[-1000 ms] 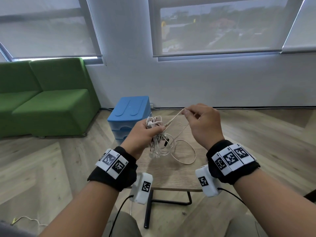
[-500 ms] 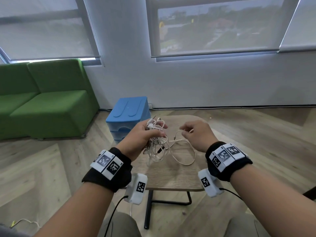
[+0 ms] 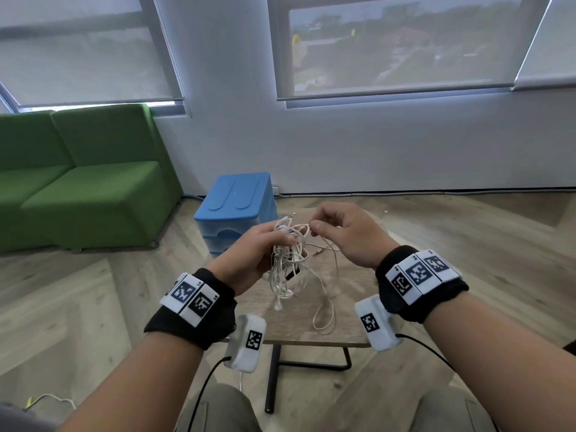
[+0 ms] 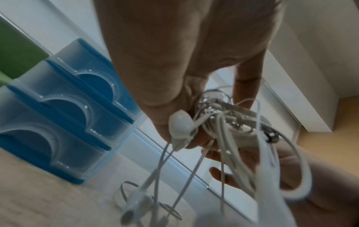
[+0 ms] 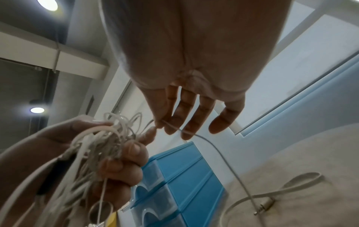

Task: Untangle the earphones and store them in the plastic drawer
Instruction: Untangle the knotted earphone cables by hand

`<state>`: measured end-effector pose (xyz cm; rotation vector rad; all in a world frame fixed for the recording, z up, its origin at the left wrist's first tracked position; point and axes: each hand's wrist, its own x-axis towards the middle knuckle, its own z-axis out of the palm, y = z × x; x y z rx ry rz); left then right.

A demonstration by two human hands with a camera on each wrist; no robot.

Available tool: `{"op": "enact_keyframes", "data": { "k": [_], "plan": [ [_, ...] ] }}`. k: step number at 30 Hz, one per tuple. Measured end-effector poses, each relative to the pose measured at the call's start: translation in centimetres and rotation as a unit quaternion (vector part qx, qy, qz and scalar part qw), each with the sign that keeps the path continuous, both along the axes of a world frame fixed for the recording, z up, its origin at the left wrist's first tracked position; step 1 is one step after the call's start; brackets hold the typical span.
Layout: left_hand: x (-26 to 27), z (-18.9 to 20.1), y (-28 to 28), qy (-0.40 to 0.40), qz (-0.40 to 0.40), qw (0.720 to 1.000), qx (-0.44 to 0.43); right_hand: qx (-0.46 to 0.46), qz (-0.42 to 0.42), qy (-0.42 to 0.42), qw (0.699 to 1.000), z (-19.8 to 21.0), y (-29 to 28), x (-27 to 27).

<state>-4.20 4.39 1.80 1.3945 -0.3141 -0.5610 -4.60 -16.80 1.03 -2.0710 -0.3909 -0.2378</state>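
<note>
At frame centre the left hand (image 3: 249,255) clenches the tangled earphones (image 3: 288,263) above the table (image 3: 346,310); the right hand (image 3: 346,235) pinches 1 strand. The blue plastic drawer (image 3: 237,210) stands just behind.

Both forearms reach forward, wrists raised above the lap, each in a black band with coded tags. Left hand (image 3: 249,254): fingers curled shut round a white bundle, thumb across the top (nails visible from the right wrist view). Right hand (image 3: 346,235): thumb and forefinger pinch a single strand; the other fingers (image 5: 196,116) hang loosely extended. Hands close together, not touching.
</note>
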Motion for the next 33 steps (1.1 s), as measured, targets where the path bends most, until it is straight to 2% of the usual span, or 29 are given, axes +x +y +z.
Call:
{"op": "enact_keyframes", "data": {
  "k": [3,7,11,16,23,28,33],
  "plan": [
    [-0.1,0.0,0.1,0.030,0.019,0.999,-0.015,0.023,-0.021,0.008,0.999,-0.6,-0.4,0.0],
    [0.2,-0.2,0.2,0.016,0.056,0.998,0.009,0.026,-0.037,0.017,0.999,-0.7,-1.0,-0.1],
    [0.2,-0.3,0.2,-0.001,0.043,0.999,0.002,0.063,-0.039,0.039,0.996,-0.6,-1.2,-0.1],
    [0.0,0.0,0.0,-0.044,0.006,0.999,0.012,0.094,-0.011,0.061,0.994,-0.7,-0.9,0.0],
    [-0.3,0.2,-0.5,-0.061,-0.017,0.998,-0.003,0.129,0.032,0.078,0.988,-0.7,-0.4,-0.2],
    [-0.2,0.2,-0.2,-0.063,0.001,0.998,0.000,0.191,-0.007,0.131,0.973,-0.7,-1.0,-0.3],
    [0.0,0.0,-0.1,-0.073,0.029,0.997,0.020,0.219,0.038,0.128,0.967,-0.4,-1.3,-1.2]
  ]
}}
